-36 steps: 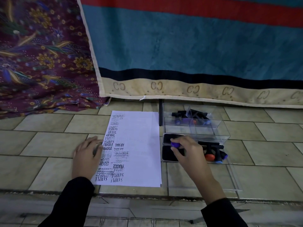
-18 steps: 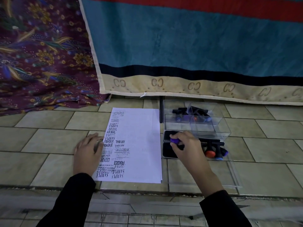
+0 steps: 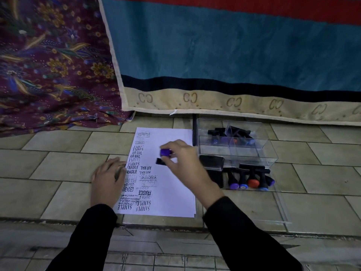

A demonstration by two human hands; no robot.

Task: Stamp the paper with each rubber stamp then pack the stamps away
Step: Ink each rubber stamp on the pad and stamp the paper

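A white paper (image 3: 173,192) lies on the tiled floor, its left half covered with black stamp prints. My right hand (image 3: 185,163) holds a purple-topped rubber stamp (image 3: 165,153) over the paper's upper middle, its black base just above the sheet. My left hand (image 3: 107,180) lies flat on the paper's left edge. A black ink pad (image 3: 212,162) sits right of the paper. Several stamps (image 3: 250,178) with coloured knobs lie in a row beside the pad. More stamps (image 3: 230,135) rest in a clear plastic box (image 3: 254,151).
A clear lid (image 3: 281,208) lies flat on the floor at the right. A blue, red and cream blanket (image 3: 214,55) hangs behind, with patterned maroon cloth (image 3: 48,65) at the left. A step edge (image 3: 156,225) runs below the paper.
My right hand has lifted the purple-topped stamp off the ink pad and carried it left over the paper. My left hand stays on the paper's edge.
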